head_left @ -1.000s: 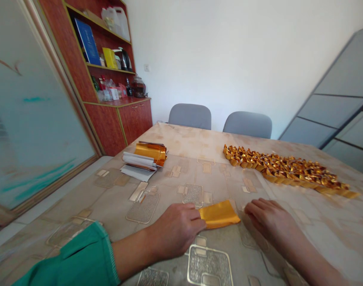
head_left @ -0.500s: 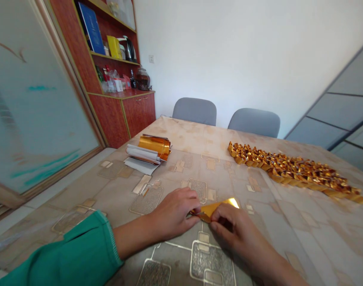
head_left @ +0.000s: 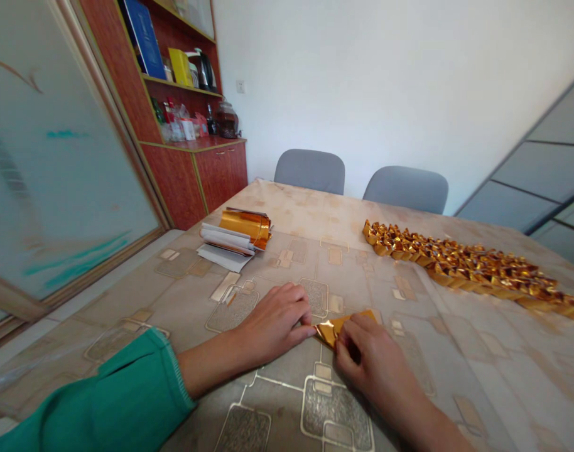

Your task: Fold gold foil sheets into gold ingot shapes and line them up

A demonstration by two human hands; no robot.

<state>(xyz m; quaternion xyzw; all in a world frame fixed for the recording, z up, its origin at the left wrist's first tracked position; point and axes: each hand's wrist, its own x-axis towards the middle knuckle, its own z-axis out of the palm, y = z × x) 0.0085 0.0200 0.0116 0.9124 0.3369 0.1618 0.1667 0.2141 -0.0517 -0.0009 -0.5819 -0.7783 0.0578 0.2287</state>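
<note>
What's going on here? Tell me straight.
A person sits at a table with a patterned tablecloth. Their right hand pinches a piece of gold foil, and their left hand rests just beside it. Farther off lie a stack of gold and white sheets and a long band of folded gold foil pieces.

I'm seeing a bright room, soft even light across the white wall (head_left: 362,81), with hardly any shadow on the surface (head_left: 456,358). The folded gold foil (head_left: 334,329) throws small glints. The frosted glass door (head_left: 65,176) at the left edge bows and smears from lens distortion
</note>
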